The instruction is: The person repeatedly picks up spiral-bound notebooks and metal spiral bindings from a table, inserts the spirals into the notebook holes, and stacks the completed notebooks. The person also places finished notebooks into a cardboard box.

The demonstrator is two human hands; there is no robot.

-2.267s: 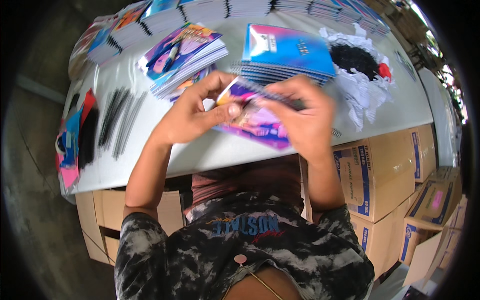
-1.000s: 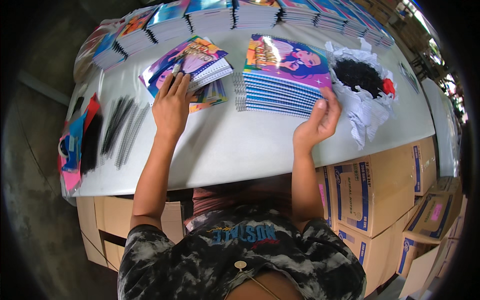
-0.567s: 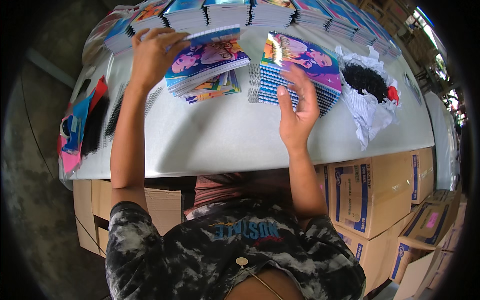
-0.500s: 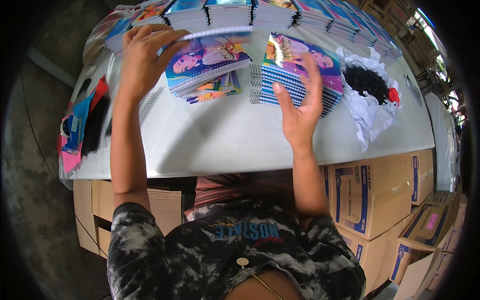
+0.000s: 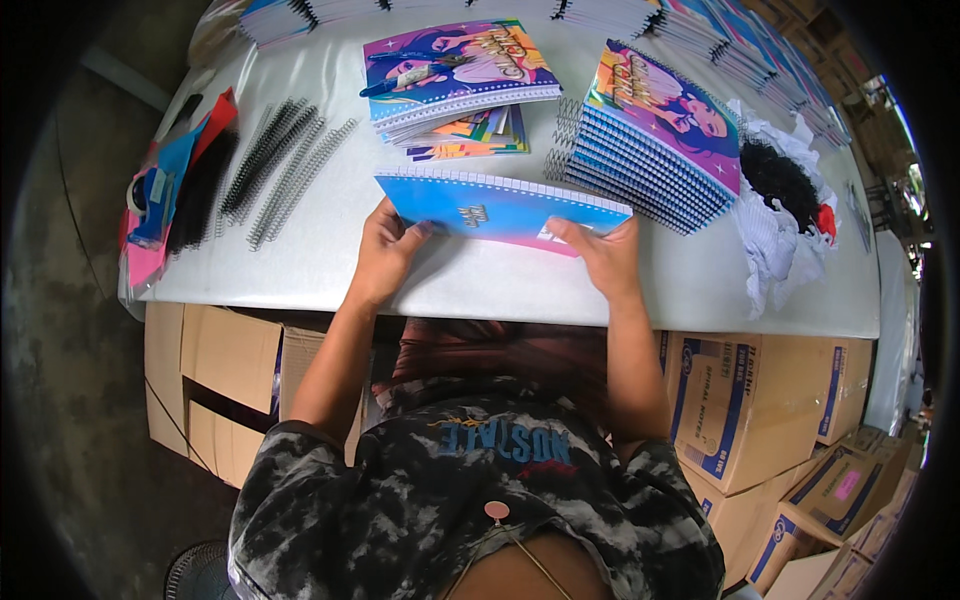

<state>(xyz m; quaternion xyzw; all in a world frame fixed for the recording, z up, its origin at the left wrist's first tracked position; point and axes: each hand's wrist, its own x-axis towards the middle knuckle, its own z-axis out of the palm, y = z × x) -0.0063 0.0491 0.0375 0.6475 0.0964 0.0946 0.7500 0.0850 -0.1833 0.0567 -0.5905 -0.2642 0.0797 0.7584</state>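
Between both hands, I hold an unbound notebook (image 5: 500, 212) with a blue-to-pink cover and a row of punched holes along its far edge. My left hand (image 5: 388, 252) grips its left end, thumb on the cover; my right hand (image 5: 606, 258) pinches the right end, thumb near a white label. Just beyond lies a stack of punched, coil-less notebooks (image 5: 462, 65) with illustrated covers, a blue pen-like tool (image 5: 408, 78) on top. To the right stands a stack of spiral-bound notebooks (image 5: 655, 130). Loose wire coils (image 5: 275, 165), black and silver, lie at the left.
A tape dispenser (image 5: 150, 205) and coloured sheets (image 5: 190, 150) sit at the table's left edge. White crumpled cloth (image 5: 775, 250) with a black tangle (image 5: 780, 185) lies right. More notebook stacks (image 5: 690, 40) line the far side. Cardboard boxes (image 5: 750, 400) stand below the table.
Both hands have come nearer me and now hold a notebook. My left hand has left the unbound stack; my right hand, previously open beside the spiral-bound stack, has closed on the notebook's right end.
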